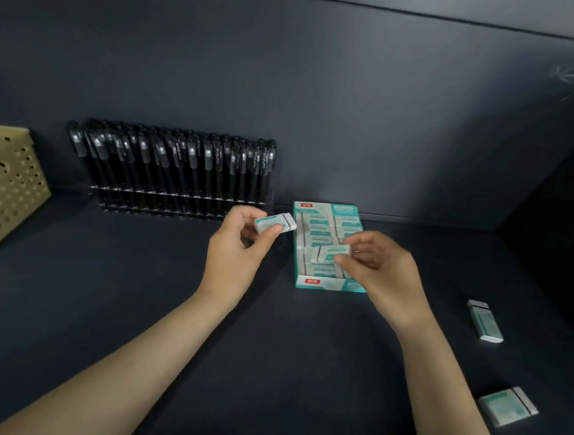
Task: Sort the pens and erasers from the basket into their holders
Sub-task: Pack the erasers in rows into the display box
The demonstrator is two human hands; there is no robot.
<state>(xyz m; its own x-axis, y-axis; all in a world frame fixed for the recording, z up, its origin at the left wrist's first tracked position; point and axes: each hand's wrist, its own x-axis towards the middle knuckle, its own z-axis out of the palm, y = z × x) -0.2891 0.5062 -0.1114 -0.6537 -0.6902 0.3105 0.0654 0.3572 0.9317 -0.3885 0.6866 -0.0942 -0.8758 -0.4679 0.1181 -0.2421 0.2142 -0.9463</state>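
My left hand (238, 248) pinches a teal-and-white eraser (276, 223) just left of the eraser box (311, 282). My right hand (377, 269) pinches a second eraser (331, 253) over the box, which is filled with several erasers. Black pens (176, 167) stand in a clear rack against the back wall. The tan perforated basket (2, 191) sits at the far left, partly cut off by the frame edge.
Two loose erasers lie on the dark shelf at the right: an upper eraser (485, 321) and a lower eraser (507, 405) near the front edge. A dark side wall (562, 191) closes the shelf on the right.
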